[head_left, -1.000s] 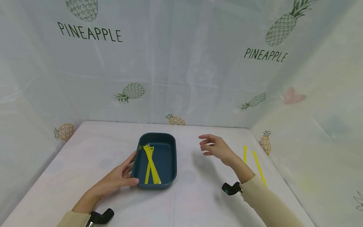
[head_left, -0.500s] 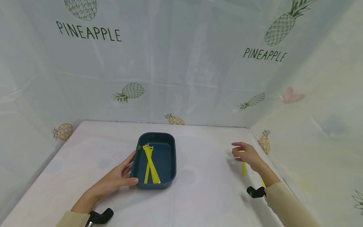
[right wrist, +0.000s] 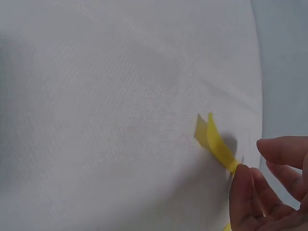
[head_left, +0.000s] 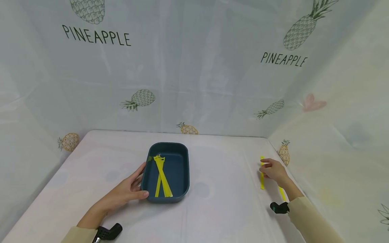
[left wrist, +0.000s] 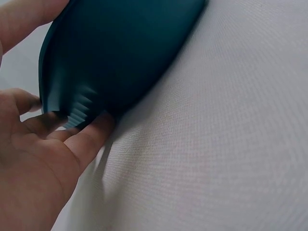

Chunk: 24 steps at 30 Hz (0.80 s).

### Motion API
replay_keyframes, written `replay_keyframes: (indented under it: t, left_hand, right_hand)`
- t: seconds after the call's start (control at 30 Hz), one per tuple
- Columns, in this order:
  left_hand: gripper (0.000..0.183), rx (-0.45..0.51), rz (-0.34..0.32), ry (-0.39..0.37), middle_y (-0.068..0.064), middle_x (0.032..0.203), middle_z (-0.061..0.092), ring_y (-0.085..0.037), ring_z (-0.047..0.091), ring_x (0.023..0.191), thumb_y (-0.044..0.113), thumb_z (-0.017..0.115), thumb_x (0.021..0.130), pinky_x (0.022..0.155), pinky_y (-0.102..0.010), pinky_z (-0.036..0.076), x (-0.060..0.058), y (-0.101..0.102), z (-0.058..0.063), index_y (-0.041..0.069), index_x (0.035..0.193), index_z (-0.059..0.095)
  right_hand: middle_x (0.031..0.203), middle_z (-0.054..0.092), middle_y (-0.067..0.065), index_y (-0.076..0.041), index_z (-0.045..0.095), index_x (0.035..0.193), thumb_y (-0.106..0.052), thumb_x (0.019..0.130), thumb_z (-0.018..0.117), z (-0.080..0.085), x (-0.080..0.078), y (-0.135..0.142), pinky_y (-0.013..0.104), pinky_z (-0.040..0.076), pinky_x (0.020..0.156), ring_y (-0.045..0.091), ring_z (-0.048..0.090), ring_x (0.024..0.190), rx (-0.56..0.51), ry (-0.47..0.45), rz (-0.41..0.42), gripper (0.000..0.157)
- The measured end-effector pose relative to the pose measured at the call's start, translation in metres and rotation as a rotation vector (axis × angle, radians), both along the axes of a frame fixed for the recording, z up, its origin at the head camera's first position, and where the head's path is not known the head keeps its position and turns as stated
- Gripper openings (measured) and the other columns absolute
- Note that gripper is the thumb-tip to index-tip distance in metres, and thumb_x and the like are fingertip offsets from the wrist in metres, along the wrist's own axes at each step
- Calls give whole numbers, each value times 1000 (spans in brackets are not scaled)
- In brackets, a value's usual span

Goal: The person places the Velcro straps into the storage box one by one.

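My left hand (head_left: pixel 124 194) holds the left side of a dark blue rectangular tray (head_left: pixel 179 168), its thumb at the near left corner. Several yellow cable-tie straps (head_left: pixel 164 179) with slotted heads lie crossed inside. At the right, my right hand (head_left: pixel 275 171) is low over another yellow strap (head_left: pixel 262 184), hiding part of it. In the right wrist view a fingertip touches this strap (right wrist: pixel 220 147), whose end looks bent, while the thumb stands apart. A further yellow strap (head_left: pixel 282 193) is partly hidden behind the right wrist. The left wrist view has the tray's outer wall (left wrist: pixel 130 48) against the fingers.
A pale cloth covers the table (head_left: pixel 218 209). Hanging sheets with pineapple prints (head_left: pixel 188 129) rise behind it and along both sides. The table's right edge (head_left: pixel 307 199) runs close to the right forearm. Each wrist carries a small black camera (head_left: pixel 279 207).
My right hand has moved from mid-table to the right and down to the yellow strap. The left hand and the tray have stayed in place.
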<state>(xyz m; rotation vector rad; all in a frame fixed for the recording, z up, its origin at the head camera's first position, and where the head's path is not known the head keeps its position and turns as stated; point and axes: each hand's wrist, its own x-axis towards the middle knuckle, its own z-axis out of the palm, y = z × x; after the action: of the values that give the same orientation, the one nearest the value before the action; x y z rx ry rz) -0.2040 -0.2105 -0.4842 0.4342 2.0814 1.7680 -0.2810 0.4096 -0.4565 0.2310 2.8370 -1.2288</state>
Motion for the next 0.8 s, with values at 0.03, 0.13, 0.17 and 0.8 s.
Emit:
replay_keyframes:
  t: [0.03, 0.13, 0.17, 0.8]
  left_hand:
    - [111, 0, -1, 2, -18, 178, -1, -50, 22, 159, 17, 79, 98, 111, -27, 50, -1, 0, 0, 29, 172, -2]
    - [111, -4, -1, 5, -19, 178, -1, -51, 24, 157, 16, 79, 97, 110, -28, 51, -1, 1, 0, 28, 172, -2]
    - [111, -6, -1, 5, -19, 178, -1, -51, 24, 157, 16, 79, 97, 110, -28, 51, -2, 2, 0, 28, 172, -2]
    - [112, -37, 28, 0, -17, 179, -1, -47, 16, 161, 18, 81, 96, 114, -32, 48, -2, 2, 1, 27, 173, -1]
  right_hand:
    - [120, 63, 28, 11, 52, 145, -7, 97, 70, -1, 0, 2, 28, 62, 70, 18, 68, 77, 7, -5, -2, 54]
    - [121, 63, 29, 11, 52, 145, -8, 96, 73, -5, -1, 6, 27, 60, 68, 17, 67, 77, 38, -20, -9, 57]
    - [122, 63, 30, 11, 51, 146, -7, 95, 73, -5, -1, 7, 27, 59, 68, 18, 67, 77, 48, -22, -8, 58]
    - [111, 70, 24, 12, 54, 142, -3, 88, 80, 0, -8, 3, 28, 57, 70, 21, 68, 82, 125, -48, -33, 62]
